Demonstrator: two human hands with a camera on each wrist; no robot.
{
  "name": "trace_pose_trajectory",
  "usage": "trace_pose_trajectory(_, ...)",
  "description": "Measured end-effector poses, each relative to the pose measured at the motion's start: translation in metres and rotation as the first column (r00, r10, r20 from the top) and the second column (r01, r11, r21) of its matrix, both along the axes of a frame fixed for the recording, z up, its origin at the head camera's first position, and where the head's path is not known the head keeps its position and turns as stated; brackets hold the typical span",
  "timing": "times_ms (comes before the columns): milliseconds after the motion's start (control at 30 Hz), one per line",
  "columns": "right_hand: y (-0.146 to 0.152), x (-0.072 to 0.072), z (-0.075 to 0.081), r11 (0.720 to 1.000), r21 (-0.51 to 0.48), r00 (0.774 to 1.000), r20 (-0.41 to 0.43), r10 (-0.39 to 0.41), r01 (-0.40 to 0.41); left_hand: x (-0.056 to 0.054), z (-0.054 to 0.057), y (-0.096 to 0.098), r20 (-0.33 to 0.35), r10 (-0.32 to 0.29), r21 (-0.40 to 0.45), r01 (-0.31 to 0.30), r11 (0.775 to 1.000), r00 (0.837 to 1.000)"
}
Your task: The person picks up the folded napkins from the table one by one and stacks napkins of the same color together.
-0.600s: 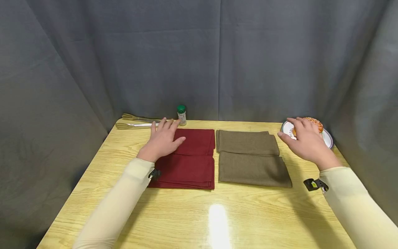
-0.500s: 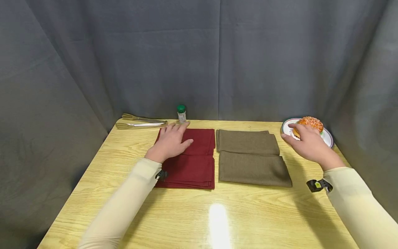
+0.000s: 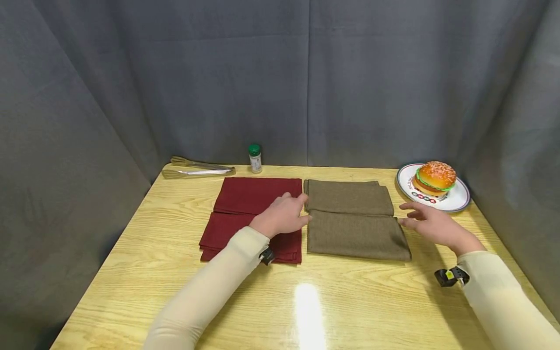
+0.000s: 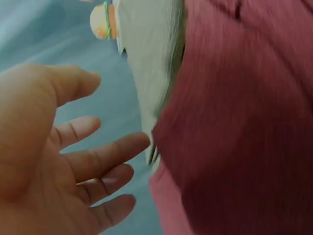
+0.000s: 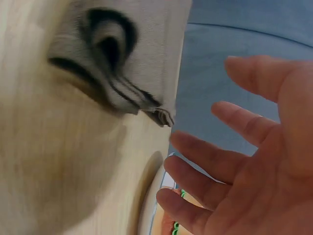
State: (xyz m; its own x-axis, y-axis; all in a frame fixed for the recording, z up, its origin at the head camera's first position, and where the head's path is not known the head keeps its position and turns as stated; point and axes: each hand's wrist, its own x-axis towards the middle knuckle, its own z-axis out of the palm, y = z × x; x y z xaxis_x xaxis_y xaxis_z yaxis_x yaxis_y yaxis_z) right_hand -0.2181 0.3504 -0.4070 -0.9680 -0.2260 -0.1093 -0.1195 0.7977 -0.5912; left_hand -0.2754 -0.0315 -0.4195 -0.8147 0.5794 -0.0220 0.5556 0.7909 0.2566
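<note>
In the head view, two bare hands are over a wooden table (image 3: 372,301), well apart from each other. The left hand (image 3: 282,214) is above the right part of the dark red folded cloth (image 3: 253,193), its thumb and one fingertip reaching the left edge of the brown folded cloth (image 3: 350,198); the fingers are loose and hold nothing. The right hand (image 3: 435,226) is at the brown cloth's right edge, fingers slightly bent and likewise unloaded. Each colour lies in two panels, one behind the other; whether these are separate pieces I cannot tell. Behind are one pair of metal tongs (image 3: 201,172) and one green-lidded shaker jar (image 3: 255,160), whose label is too small to read. At far right, one plate (image 3: 457,198) bears one sesame-bun burger (image 3: 436,176); a row of round marks and small lettering on the plate are illegible.

In the left wrist view, thumb and four fingers are spread apart, one fingertip just beside the red cloth's edge; contact is unclear.

In the right wrist view, thumb and four fingers are apart, near the brown cloth's folded corner, with part of the plate and burger beyond the lower fingertips.
</note>
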Motion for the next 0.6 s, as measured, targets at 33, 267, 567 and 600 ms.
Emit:
trace_pose_trajectory(33,0.000,0.001,-0.002,1.000,0.006,1.000,-0.009,-0.004,0.004,0.002,-0.001,0.004,0.008,-0.008,-0.005,0.008,1.000,1.000)
trace_pose_trajectory(267,-0.002,0.006,-0.014,0.997,0.076,0.999,-0.036,-0.005,0.008,0.012,-0.016,0.022,0.024,-0.017,-0.112,0.019,0.994,1.000)
trace_pose_trajectory(567,-0.013,0.012,-0.020,0.981,0.191,0.996,-0.065,0.057,-0.043,0.020,-0.025,0.034,-0.059,0.015,-0.188,-0.026,0.982,0.998)
trace_pose_trajectory(600,-0.014,0.011,-0.022,0.977,0.206,0.996,-0.068,0.064,-0.049,0.020,-0.025,0.035,-0.060,0.022,-0.181,-0.032,0.983,0.998)
